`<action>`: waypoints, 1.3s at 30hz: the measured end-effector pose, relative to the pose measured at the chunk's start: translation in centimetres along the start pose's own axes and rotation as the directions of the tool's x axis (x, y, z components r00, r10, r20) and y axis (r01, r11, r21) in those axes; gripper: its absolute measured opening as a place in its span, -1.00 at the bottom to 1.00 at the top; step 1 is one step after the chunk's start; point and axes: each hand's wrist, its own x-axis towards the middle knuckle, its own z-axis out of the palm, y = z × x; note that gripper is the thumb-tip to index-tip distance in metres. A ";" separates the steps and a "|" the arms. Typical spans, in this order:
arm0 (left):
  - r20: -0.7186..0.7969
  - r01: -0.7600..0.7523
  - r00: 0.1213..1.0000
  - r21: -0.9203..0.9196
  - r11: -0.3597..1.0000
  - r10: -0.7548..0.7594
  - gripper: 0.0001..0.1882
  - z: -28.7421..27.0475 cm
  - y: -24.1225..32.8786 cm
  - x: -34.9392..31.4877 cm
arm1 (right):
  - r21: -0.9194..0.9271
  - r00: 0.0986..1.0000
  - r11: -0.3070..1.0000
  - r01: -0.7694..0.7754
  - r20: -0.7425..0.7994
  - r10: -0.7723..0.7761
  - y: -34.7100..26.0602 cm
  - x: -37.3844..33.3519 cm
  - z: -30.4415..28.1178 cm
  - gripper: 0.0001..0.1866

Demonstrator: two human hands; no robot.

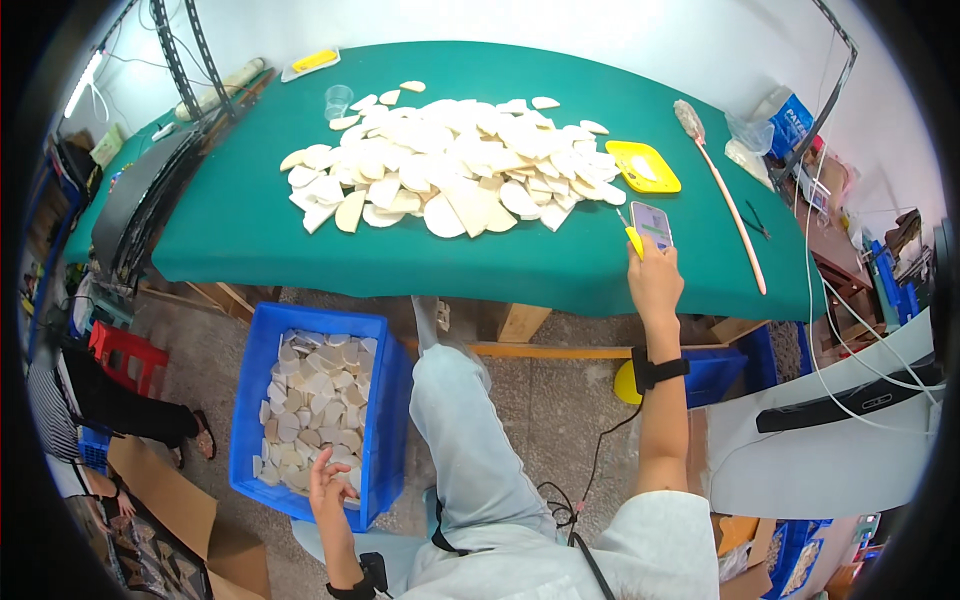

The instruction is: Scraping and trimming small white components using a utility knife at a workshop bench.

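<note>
My right hand [655, 283] reaches over the front of the green table and is closed on a small yellow-handled tool [635, 240] with a thin metal tip; its exact kind is too small to tell. Just beyond the fingers lies a phone [653, 224] with a lit screen. My left hand [330, 483] is above the near end of a blue crate [383, 420], fingers apart, nothing visible in it. Pale flat pieces [310, 400] fill that crate. A broad heap of cream half-round and rounded pieces [440, 160] covers the middle of the table.
On the table [250, 220] are a yellow dish [650, 168], a long-handled brush [730, 200], a clear cup [338, 101] and a yellow item on a tray [315, 62]. A cardboard box [175, 500] stands lower left, near another person [120, 400]. White cables [815, 330] hang at right.
</note>
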 end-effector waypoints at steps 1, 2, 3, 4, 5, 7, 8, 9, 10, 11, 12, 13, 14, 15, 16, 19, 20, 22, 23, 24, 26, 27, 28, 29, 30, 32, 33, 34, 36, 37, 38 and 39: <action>0.003 -0.002 1.000 0.010 1.000 0.002 -0.46 0.5 0.3 -0.1 | 0.004 1.000 1.000 -0.026 0.012 0.026 0.3 0.1 0.0 -0.74; 0.006 -0.003 1.000 0.019 1.000 0.003 -0.47 0.7 0.4 -0.1 | 0.008 0.998 0.999 -0.052 0.024 0.052 0.6 0.1 0.0 -0.73; 0.009 -0.006 1.000 0.023 1.000 0.006 -0.47 0.6 0.3 -0.1 | 0.004 0.997 0.997 -0.072 0.033 0.072 0.7 0.2 -0.3 -0.72; 0.013 -0.008 1.000 0.027 1.000 0.008 -0.48 0.5 0.1 -0.1 | -0.001 0.995 0.996 -0.091 0.042 0.091 0.7 0.3 -0.6 -0.71; 0.017 -0.010 1.000 0.031 0.999 0.010 -0.48 0.4 -0.2 -0.1 | -0.007 0.992 0.994 -0.111 0.052 0.111 0.9 0.3 -0.7 -0.70; 0.033 -0.016 0.999 0.032 0.999 0.015 -0.51 0.1 -0.6 0.0 | 0.038 0.985 0.986 -0.162 0.071 0.159 2.0 0.9 -0.7 -0.69; 0.041 -0.019 0.999 0.032 0.999 0.018 -0.53 -0.1 -0.7 0.0 | 0.060 0.980 0.980 -0.188 0.082 0.183 2.5 1.2 -0.7 -0.68; 0.039 -0.023 0.999 0.035 0.999 0.022 -0.54 -0.2 -0.6 0.0 | 0.092 0.977 0.973 -0.213 0.043 0.210 2.6 1.6 -1.0 -0.68; 0.036 -0.027 0.999 0.038 0.999 0.026 -0.55 -0.2 -0.6 0.0 | 0.073 0.974 0.972 -0.222 0.062 0.217 3.1 2.0 -1.1 -0.66; 0.033 -0.031 0.999 0.040 0.999 0.030 -0.55 -0.2 -0.5 0.1 | 0.054 0.971 0.972 -0.230 0.081 0.225 3.6 2.3 -1.2 -0.64; 0.035 -0.035 0.999 0.043 0.998 0.034 -0.56 -0.3 -0.7 0.2 | 0.034 0.968 0.972 -0.233 0.099 0.229 3.7 2.7 -1.4 -0.61; 0.037 -0.040 0.999 0.045 0.998 0.038 -0.57 -0.6 -1.0 0.4 | 0.008 0.964 0.972 -0.235 0.129 0.233 3.5 2.9 -1.6 -0.58; 0.038 -0.044 0.998 0.046 0.998 0.043 -0.58 -0.7 -1.3 0.6 | -0.018 0.959 0.972 -0.235 0.159 0.235 3.1 3.2 -1.9 -0.54; 0.037 -0.055 0.998 0.060 0.997 0.053 -0.60 -0.9 -1.5 0.5 | -0.047 0.952 0.972 -0.230 0.198 0.235 2.7 3.2 -2.0 -0.50; 0.035 -0.067 0.997 0.072 0.995 0.064 -0.61 -1.1 -1.6 0.5 | -0.068 0.948 0.970 -0.235 0.203 0.244 2.4 3.5 -1.9 -0.47; -0.005 -0.080 0.997 0.130 0.988 0.082 -0.65 -1.9 -1.6 -0.3 | -0.122 0.963 0.977 -0.175 0.186 0.196 1.7 4.2 -0.1 -0.38; -0.030 -0.076 0.996 0.149 0.986 0.081 -0.66 -2.5 -1.7 -0.6 | -0.146 0.980 0.982 -0.115 0.145 0.137 2.4 4.5 1.0 -0.36; -0.081 -0.061 0.994 0.130 0.990 0.072 -0.68 -4.4 -3.4 -0.9 | -0.025 0.967 0.993 -0.114 0.227 0.116 2.5 5.2 2.3 -0.39; -0.099 -0.045 0.993 0.131 0.990 0.058 -0.68 -4.8 -3.8 -0.8 | 0.065 0.967 0.995 -0.074 0.249 0.055 3.2 5.9 2.4 -0.47; -0.108 -0.042 0.992 0.160 0.986 0.060 -0.68 -4.7 -3.6 -0.5 | 0.272 0.939 0.948 -0.165 0.339 0.066 4.9 6.2 2.6 -0.53; -0.095 -0.022 0.995 0.177 0.984 0.039 -0.69 -5.9 -4.1 0.9 | 0.281 0.966 0.957 -0.071 0.258 -0.004 10.3 7.4 2.6 -0.49; -0.054 -0.039 0.997 0.204 0.978 0.051 -0.70 -6.4 -4.4 1.8 | 0.152 0.970 0.988 -0.037 0.244 -0.001 15.2 8.8 3.4 -0.45; -0.138 -0.025 0.989 0.236 0.972 0.059 -0.70 -7.9 -4.8 1.2 | 0.048 0.970 0.999 -0.001 0.241 -0.010 14.4 9.7 5.0 -0.42; -0.188 -0.019 0.980 0.263 0.965 0.071 -0.70 -8.9 -5.1 1.1 | 0.117 0.960 0.993 -0.022 0.281 -0.012 14.5 10.5 6.1 -0.41; -0.231 -0.014 0.969 0.298 0.954 0.086 -0.71 -10.0 -5.5 0.9 | 0.157 0.953 0.987 -0.025 0.301 -0.024 13.7 10.9 6.6 -0.41; -0.307 -0.006 0.946 0.296 0.955 0.101 -0.71 -11.8 -6.8 0.6 | 0.229 0.940 0.971 -0.069 0.340 -0.014 13.3 11.3 7.0 -0.42; -0.339 -0.003 0.934 0.297 0.955 0.109 -0.72 -12.8 -7.5 0.8 | 0.249 0.924 0.967 -0.058 0.380 -0.042 13.1 11.5 6.7 -0.43; -0.352 0.018 0.931 0.304 0.952 0.095 -0.72 -13.7 -7.9 1.3 | 0.266 0.907 0.962 -0.052 0.416 -0.066 13.2 11.7 6.4 -0.44; -0.378 0.065 0.924 0.316 0.947 0.063 -0.72 -15.5 -8.6 2.5 | 0.273 0.829 0.941 -0.200 0.559 0.015 11.4 11.2 5.0 -0.45; -0.379 0.034 0.919 0.360 0.932 0.113 -0.73 -16.5 -9.4 3.7 | 0.203 0.817 0.961 -0.186 0.575 0.037 12.0 11.7 4.1 -0.49; -0.375 0.004 0.913 0.406 0.914 0.162 -0.73 -17.4 -10.3 5.1 | 0.132 0.805 0.976 -0.173 0.590 0.063 12.4 12.3 3.6 -0.53; -0.376 -0.020 0.902 0.452 0.892 0.211 -0.74 -18.5 -11.1 6.4 | 0.022 0.894 0.999 -0.032 0.447 0.019 10.3 11.9 3.2 -0.56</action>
